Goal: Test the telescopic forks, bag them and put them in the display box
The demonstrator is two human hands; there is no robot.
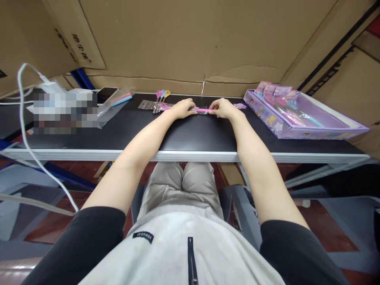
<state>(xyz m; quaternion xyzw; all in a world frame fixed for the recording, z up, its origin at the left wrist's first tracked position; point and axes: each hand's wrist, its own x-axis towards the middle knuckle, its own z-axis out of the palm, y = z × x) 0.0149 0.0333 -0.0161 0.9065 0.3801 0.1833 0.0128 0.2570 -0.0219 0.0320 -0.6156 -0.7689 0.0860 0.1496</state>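
Near the back of the black table [196, 136], a pink stick-like back scratcher [202, 110] lies level between my two hands, with clear plastic wrapping around it. My left hand [184, 109] is closed on its left part, and a pink claw-shaped end shows beyond that hand. The fingertips of my right hand [221, 108] pinch its right end. Just left of my left hand lie several back scratchers [162, 99] with pink, blue and yellow claw heads and thin dark stems. A clear plastic sleeve [146, 104] sits beside them. Right of my right hand is a small purple piece [240, 106].
A purple display box [279, 128] holding packaged back scratchers stands at the right. On the left are a clear bag [108, 109] with blue and pink sticks, a dark phone-like object [107, 94], and a white cable [22, 103]. Cardboard [178, 43] walls the back.
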